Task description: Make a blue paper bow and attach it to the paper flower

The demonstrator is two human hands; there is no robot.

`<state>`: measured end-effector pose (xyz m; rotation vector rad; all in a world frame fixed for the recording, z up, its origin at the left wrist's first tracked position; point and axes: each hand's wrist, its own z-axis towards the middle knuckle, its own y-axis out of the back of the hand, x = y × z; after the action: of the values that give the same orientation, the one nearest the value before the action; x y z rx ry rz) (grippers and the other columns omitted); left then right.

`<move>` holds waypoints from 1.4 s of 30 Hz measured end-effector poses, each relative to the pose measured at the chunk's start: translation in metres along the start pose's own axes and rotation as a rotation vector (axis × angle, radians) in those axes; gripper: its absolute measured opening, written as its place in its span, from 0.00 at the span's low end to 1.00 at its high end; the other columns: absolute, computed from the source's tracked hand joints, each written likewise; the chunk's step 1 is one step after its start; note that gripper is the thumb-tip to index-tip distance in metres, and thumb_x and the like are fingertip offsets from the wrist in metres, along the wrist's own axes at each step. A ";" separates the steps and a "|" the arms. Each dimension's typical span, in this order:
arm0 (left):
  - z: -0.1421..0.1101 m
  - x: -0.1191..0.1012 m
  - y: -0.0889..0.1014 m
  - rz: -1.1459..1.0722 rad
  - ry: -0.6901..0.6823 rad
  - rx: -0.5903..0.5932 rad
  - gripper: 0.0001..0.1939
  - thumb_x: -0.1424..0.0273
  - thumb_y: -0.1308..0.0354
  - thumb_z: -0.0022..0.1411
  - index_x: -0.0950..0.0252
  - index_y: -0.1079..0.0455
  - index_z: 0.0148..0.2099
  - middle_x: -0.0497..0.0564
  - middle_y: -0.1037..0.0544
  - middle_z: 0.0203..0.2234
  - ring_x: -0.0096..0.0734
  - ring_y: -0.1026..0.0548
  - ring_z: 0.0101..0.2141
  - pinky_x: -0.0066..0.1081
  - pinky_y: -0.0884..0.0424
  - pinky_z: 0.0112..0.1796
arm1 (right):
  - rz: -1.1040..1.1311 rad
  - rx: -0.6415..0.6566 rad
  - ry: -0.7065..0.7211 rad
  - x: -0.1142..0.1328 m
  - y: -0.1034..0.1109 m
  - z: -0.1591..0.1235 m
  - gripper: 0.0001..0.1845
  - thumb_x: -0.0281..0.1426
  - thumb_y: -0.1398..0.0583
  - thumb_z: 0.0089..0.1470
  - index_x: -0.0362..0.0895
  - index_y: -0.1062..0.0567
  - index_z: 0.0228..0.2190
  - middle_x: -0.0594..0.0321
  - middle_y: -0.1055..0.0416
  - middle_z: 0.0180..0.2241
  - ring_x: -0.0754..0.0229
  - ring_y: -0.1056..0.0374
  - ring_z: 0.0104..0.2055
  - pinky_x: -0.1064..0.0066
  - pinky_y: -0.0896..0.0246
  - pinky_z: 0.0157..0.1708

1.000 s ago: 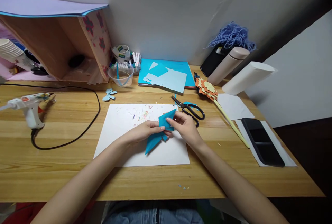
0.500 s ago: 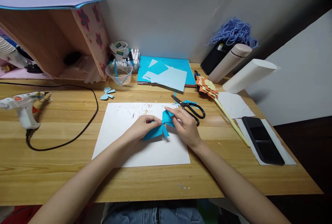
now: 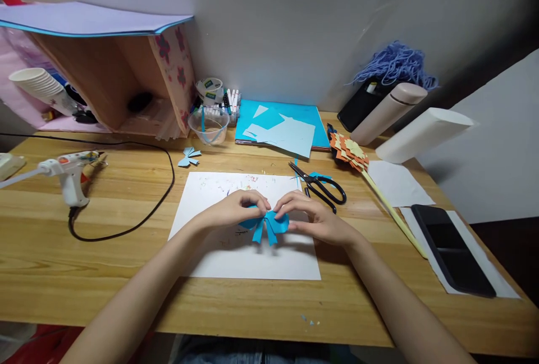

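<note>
A bright blue paper bow [image 3: 265,228] with two hanging tails is held between my hands above a marked white sheet of paper [image 3: 252,265]. My left hand [image 3: 238,206] pinches the bow's left loop near the middle. On the other side, my right hand [image 3: 314,217] has its fingers on the right loop, the thumb below it. Black-handled scissors [image 3: 318,184] lie just beyond my right hand, beside blue paper scraps [image 3: 322,176]. A smaller pale blue paper bow [image 3: 189,157] rests behind the sheet's left corner.
On the left lies a white glue gun [image 3: 73,176] with its black cable looping over the table. A clear plastic cup [image 3: 209,127], markers [image 3: 231,101] and blue card [image 3: 311,119] stand at the back. Rightward are a paper flower [image 3: 348,150], a bottle [image 3: 389,112] and a phone [image 3: 452,249].
The blue bow has been turned so both tails point toward me. My right hand has shifted to the right loop's outer side. The camera view has shifted slightly.
</note>
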<state>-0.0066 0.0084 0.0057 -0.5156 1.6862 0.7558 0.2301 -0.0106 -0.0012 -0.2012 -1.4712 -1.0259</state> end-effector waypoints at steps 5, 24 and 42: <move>0.001 0.004 0.002 0.116 -0.070 -0.018 0.07 0.67 0.46 0.57 0.63 0.28 0.33 0.53 0.25 0.40 0.34 0.29 0.44 0.34 0.35 0.47 | 0.158 -0.049 -0.084 -0.006 -0.005 0.001 0.03 0.32 0.36 0.49 0.46 0.24 0.26 0.59 0.34 0.43 0.57 0.36 0.48 0.59 0.44 0.51; 0.006 0.006 -0.021 0.086 0.202 -0.367 0.20 0.53 0.45 0.54 0.66 0.26 0.32 0.51 0.23 0.27 0.32 0.29 0.28 0.28 0.39 0.28 | 0.491 -0.348 -0.336 -0.026 -0.014 0.007 0.11 0.35 0.34 0.44 0.42 0.28 0.22 0.60 0.29 0.38 0.60 0.33 0.41 0.64 0.39 0.44; 0.009 0.006 -0.032 -0.241 0.213 -0.465 0.18 0.57 0.40 0.52 0.69 0.25 0.35 0.54 0.21 0.33 0.35 0.26 0.34 0.31 0.33 0.37 | -0.015 -0.195 -0.144 -0.008 -0.014 0.005 0.16 0.37 0.49 0.61 0.46 0.25 0.28 0.59 0.36 0.45 0.57 0.43 0.53 0.57 0.54 0.57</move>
<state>0.0202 -0.0071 -0.0081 -1.1370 1.6004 0.9427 0.2186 -0.0119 -0.0134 -0.4117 -1.5021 -1.1881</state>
